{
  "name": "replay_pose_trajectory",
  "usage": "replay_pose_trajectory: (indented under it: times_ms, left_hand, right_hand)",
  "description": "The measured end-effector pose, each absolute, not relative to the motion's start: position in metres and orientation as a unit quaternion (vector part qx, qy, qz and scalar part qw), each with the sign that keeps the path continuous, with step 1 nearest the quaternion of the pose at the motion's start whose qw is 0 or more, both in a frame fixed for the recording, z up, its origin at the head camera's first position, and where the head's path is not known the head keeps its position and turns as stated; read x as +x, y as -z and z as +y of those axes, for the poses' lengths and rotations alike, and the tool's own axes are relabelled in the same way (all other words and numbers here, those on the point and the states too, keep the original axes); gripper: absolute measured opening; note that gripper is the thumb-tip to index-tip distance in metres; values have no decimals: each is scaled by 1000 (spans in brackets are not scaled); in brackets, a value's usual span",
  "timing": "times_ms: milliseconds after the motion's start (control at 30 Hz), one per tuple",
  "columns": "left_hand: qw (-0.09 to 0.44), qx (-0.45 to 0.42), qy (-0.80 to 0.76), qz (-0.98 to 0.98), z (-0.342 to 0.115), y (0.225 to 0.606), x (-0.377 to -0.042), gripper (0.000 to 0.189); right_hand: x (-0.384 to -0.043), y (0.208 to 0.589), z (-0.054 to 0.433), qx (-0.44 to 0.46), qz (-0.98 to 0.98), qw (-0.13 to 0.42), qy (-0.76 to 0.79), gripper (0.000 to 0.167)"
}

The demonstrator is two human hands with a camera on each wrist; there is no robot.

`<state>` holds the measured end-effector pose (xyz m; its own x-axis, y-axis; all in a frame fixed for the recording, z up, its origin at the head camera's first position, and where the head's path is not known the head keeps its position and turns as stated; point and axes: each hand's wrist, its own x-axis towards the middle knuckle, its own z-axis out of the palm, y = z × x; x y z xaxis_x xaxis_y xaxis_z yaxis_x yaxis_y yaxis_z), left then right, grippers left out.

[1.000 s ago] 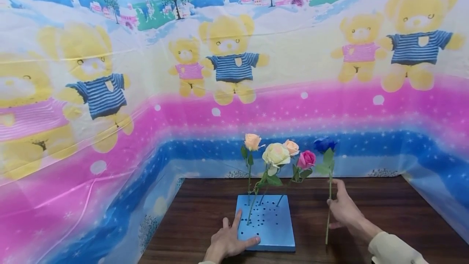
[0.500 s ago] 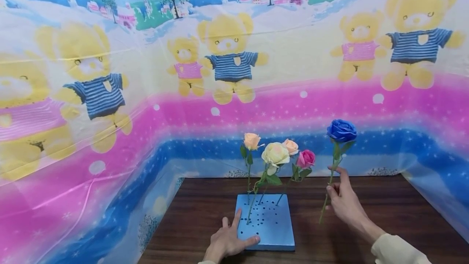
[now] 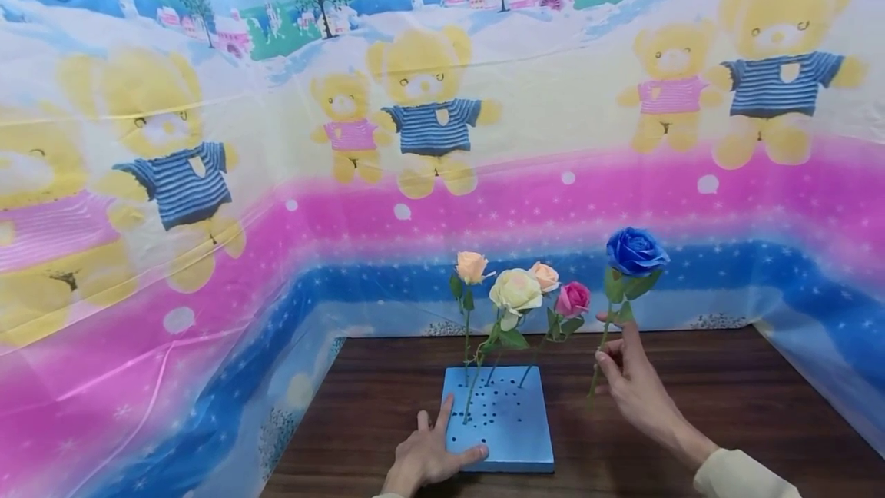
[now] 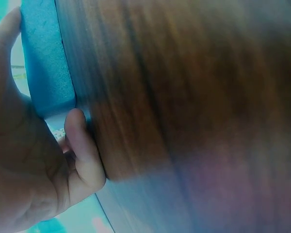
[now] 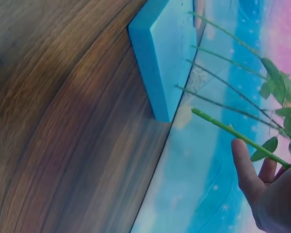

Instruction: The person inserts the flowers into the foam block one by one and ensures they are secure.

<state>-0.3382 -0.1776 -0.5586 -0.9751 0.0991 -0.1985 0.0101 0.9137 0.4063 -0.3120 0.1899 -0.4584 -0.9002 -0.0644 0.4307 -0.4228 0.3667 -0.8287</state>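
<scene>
My right hand (image 3: 639, 390) pinches the green stem of a blue rose (image 3: 636, 250) between thumb and fingers, upright above the table right of a light-blue foam block (image 3: 515, 448). In the right wrist view the bare lower end of that stem (image 5: 223, 126) points toward the block, apart from it. My left hand (image 3: 429, 453) rests at the block's front left corner, index finger along the left side and thumb over the front edge. Standing in the block's holes are a peach rose (image 3: 472, 267), a cream rose (image 3: 515, 290), a second peach rose (image 3: 545, 277) and a pink rose (image 3: 573, 300).
The block lies on a dark brown wooden table (image 3: 733, 375). A printed cloth (image 3: 553, 114) with teddy bears hangs behind and along the sides. More small holes dot the block's top around and in front of the stems.
The blue rose has been lifted and its bloom turned upward, then moved slightly left toward the block in my right hand. My left hand and the block have stayed put.
</scene>
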Motion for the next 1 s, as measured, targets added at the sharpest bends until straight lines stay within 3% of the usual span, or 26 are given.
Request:
replay_pose_trajectory:
  times_ms: [167, 433, 700, 1000]
  left_hand:
    - [108, 25, -207, 972, -179, 559, -336, 124]
    - [106, 19, -207, 972, -181, 562, -340, 130]
    - [106, 25, -217, 970, -181, 556, -337, 122]
    - [109, 31, -213, 970, -180, 556, -336, 121]
  right_hand:
    - [-310, 460, 177, 151, -812, 143, -546, 61]
    - [-304, 457, 151, 197, -813, 158, -524, 53]
    - [-302, 460, 123, 209, -804, 134, -540, 54]
    - [-314, 470, 105, 235, -818, 176, -494, 58]
